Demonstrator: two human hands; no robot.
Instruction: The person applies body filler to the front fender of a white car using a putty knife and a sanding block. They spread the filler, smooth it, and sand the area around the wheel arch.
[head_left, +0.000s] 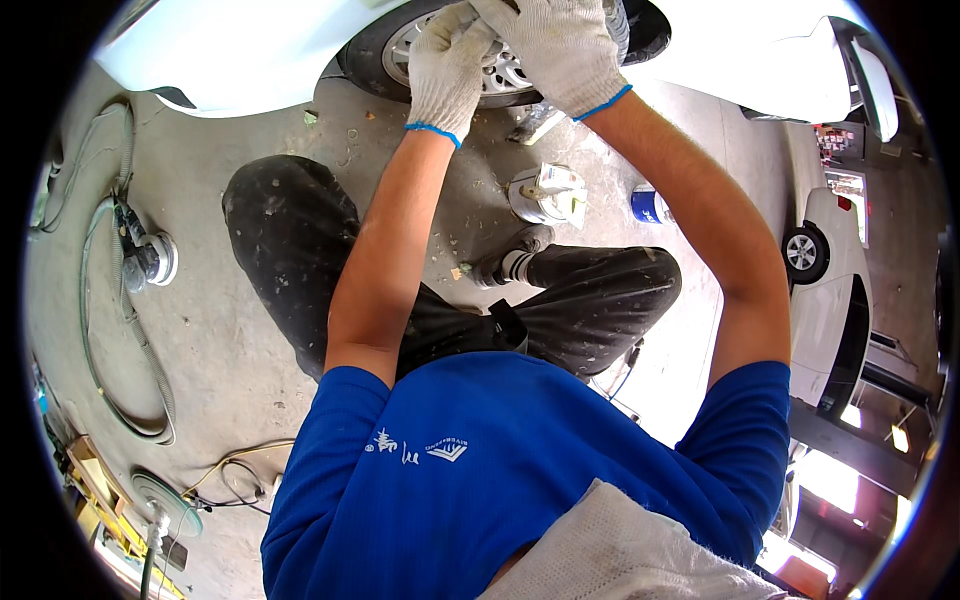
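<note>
Both my hands wear off-white knit gloves with blue cuffs. They meet at the top edge of the view, in front of a car wheel with a silver rim and black tyre. My left hand is closed, thumb and fingers pinched together; what they hold is hidden. My right hand has its fingertips against the left hand, and its fingers are bent and partly cut off by the frame. Beside the right hand shows the edge of a grey rounded thing that I cannot name. White car bodywork surrounds the wheel.
On the concrete floor below the wheel stand a white tub with a crumpled sheet on it and a blue-and-white can. A round sander with a long hose lies at left. Another white car stands at right.
</note>
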